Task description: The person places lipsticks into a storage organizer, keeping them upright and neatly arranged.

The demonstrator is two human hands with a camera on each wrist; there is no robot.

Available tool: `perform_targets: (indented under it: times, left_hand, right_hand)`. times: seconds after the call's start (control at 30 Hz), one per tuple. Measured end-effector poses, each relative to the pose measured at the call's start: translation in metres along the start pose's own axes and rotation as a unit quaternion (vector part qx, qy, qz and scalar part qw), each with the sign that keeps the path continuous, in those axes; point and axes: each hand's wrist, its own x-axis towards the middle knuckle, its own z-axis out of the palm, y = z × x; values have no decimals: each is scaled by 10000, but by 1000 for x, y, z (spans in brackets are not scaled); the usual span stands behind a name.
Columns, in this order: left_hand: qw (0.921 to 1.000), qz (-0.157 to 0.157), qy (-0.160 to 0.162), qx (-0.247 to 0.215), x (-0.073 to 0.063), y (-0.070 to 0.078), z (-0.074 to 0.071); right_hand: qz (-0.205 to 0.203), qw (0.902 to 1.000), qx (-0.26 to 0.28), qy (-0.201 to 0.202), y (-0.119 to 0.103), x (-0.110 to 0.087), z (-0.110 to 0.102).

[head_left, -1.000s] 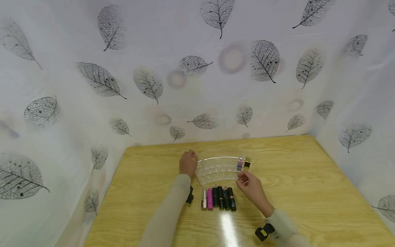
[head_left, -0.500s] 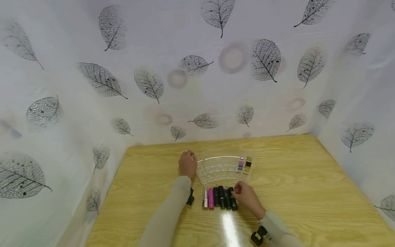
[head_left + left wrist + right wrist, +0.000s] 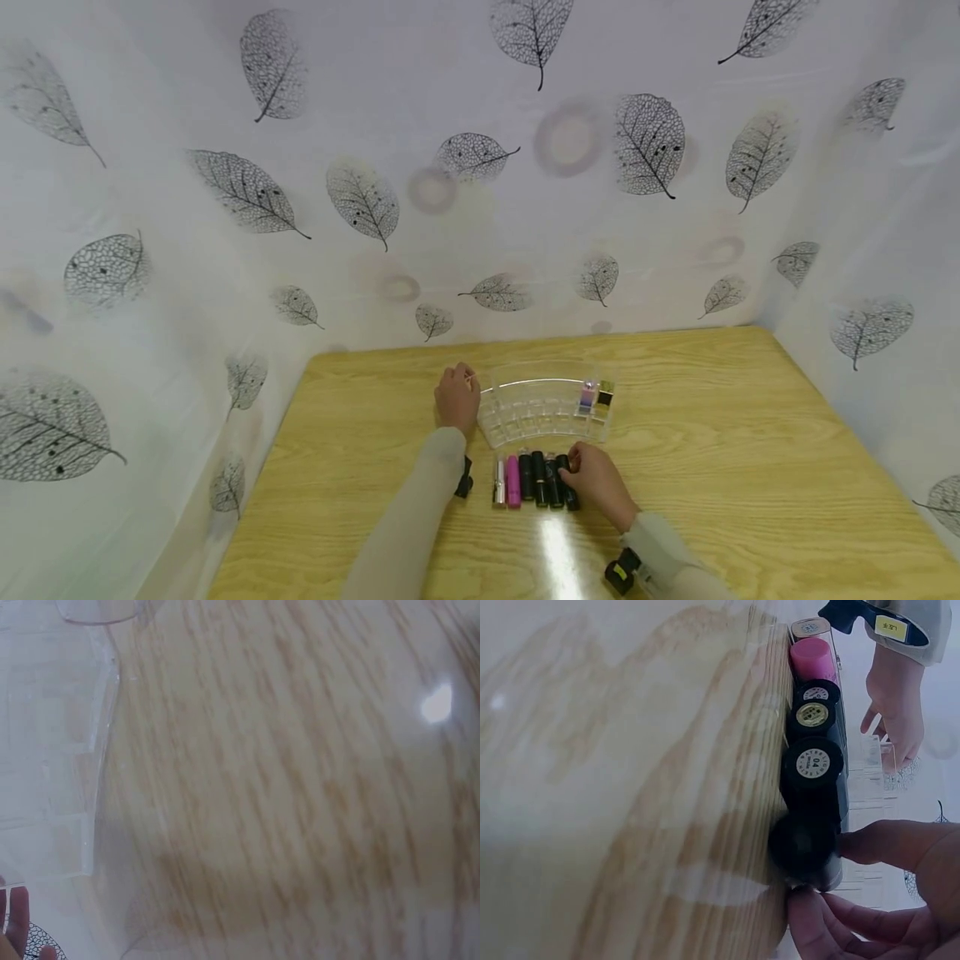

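Tbl | 1 tray | 8 lipsticks | R hand pinches 1 | L hand grip unclear

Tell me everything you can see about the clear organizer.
The organizer is a see-through, plastic-looking, curved tray divided into rows of small compartments. It sits on the wooden table, just beyond the row of tubes. At its right end it holds a pink-purple tube and a black-and-gold tube. The left hand is at its left end, though I can't tell whether they touch.
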Motion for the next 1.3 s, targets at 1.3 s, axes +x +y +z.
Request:
perform_targets:
  times: [1.3]
  left_hand:
    - [9442,2055,-802,2444,20,-12,-10]
  right_hand:
    - [-130,9993,-310,144,5,-3,-3]
